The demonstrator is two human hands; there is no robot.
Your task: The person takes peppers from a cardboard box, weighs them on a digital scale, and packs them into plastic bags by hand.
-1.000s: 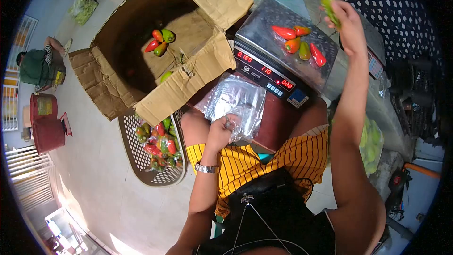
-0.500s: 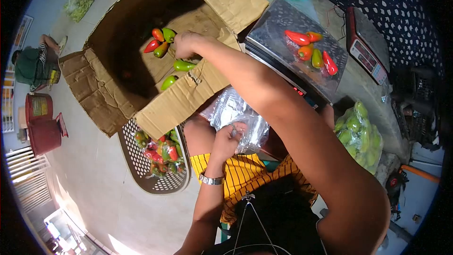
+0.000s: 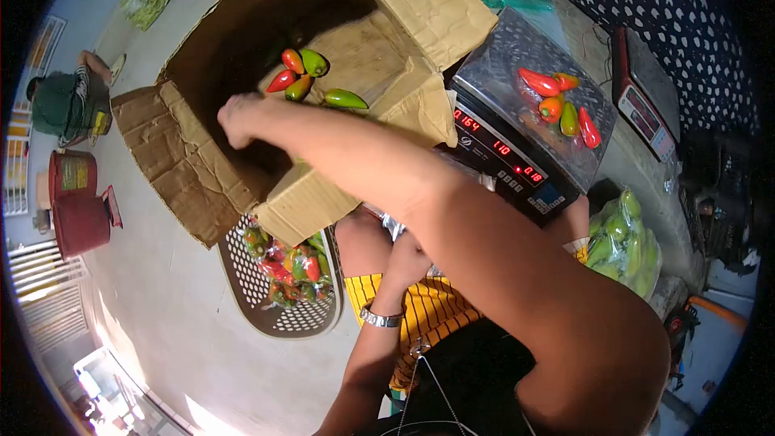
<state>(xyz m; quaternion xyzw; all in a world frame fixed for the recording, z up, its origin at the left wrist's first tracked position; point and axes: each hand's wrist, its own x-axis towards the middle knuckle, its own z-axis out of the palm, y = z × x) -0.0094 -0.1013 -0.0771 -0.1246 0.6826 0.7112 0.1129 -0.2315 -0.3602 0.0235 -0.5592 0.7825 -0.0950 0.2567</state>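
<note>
My right hand (image 3: 240, 119) reaches into the open cardboard box (image 3: 270, 198), low over its shadowed left side. Its fingers point down and are partly hidden, so whether they grip anything is unclear. Beside my right forearm, red, orange and green peppers (image 3: 299, 87) lie grouped on the box floor, with a green pepper (image 3: 347, 98) to their right. Over my lap, my left hand (image 3: 409, 262) is closed on clear plastic bags (image 3: 393, 226), mostly covered by my right arm. Several red, orange and green peppers (image 3: 551, 108) rest on the metal pan of the digital scale (image 3: 504, 153).
A perforated basket (image 3: 276, 324) holding bagged peppers stands below the box. Right of the lit scale are a bag of green peppers (image 3: 626, 242) and a second red scale (image 3: 642, 105). Red tubs (image 3: 81, 226) and a crouching person (image 3: 69, 105) are at far left.
My right hand has moved left and deeper into the box, away from the grouped peppers. My right arm now covers most of the plastic bags, and the scale's display has come into view.
</note>
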